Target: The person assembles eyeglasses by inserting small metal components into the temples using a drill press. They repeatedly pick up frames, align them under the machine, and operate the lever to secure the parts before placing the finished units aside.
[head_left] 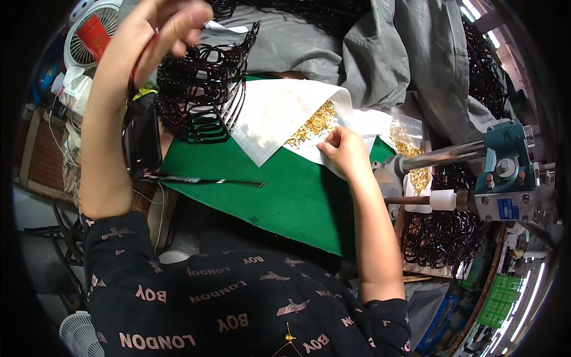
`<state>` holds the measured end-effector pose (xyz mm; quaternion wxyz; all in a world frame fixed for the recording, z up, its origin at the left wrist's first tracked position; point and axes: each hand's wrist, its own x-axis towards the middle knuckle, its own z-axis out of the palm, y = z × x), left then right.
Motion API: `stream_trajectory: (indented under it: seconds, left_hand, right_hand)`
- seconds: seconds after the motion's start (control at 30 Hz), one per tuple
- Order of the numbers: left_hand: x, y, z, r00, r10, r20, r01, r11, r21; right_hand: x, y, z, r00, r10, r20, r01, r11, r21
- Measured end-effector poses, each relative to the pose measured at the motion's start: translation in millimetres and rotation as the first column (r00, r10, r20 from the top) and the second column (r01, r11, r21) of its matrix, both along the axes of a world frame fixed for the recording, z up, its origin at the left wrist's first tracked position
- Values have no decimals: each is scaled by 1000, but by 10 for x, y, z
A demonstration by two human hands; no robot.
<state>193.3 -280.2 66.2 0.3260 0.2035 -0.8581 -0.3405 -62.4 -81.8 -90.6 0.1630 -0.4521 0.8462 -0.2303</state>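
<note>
My left hand (169, 24) is raised at the upper left, fingers closed on the thin temple of a dark eyeglass frame (141, 137) that hangs down beside my forearm. My right hand (345, 152) rests on a white paper sheet (267, 113), fingertips pinched at the edge of a pile of small gold parts (312, 125). The piece between the fingers is too small to make out. A stack of black eyeglass frames (199, 89) stands on the green mat (279, 184) between my hands. A loose dark temple arm (202, 180) lies on the mat below it.
A clear bag of gold parts (410, 152) lies right of the paper. A blue and grey press machine (502, 172) with a metal bar stands at the right, more black frames (440, 238) below it. Grey cloth (386, 47) covers the back. A white fan (89, 30) is at upper left.
</note>
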Motion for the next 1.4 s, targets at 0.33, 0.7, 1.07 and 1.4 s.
stream_trajectory:
  seconds: [0.33,0.7,1.07,1.4]
  left_hand:
    - [-149,754,-264,922,-245,-300,384,685,619]
    - [-771,2004,-828,786,-445,-430,617,519,591]
    - [-947,2166,-909,872,-468,-143,449,648,615]
    - [-1089,2170,-973,810,-575,-118,572,728,377]
  right_hand:
    - [106,330,282,996,-15,83,43,936,-349]
    - [566,1336,655,747,397,534,198,634,-748]
    - [472,1395,643,867,190,460,160,769,-619]
    - [304,1495,892,886,142,441,74,897,-436]
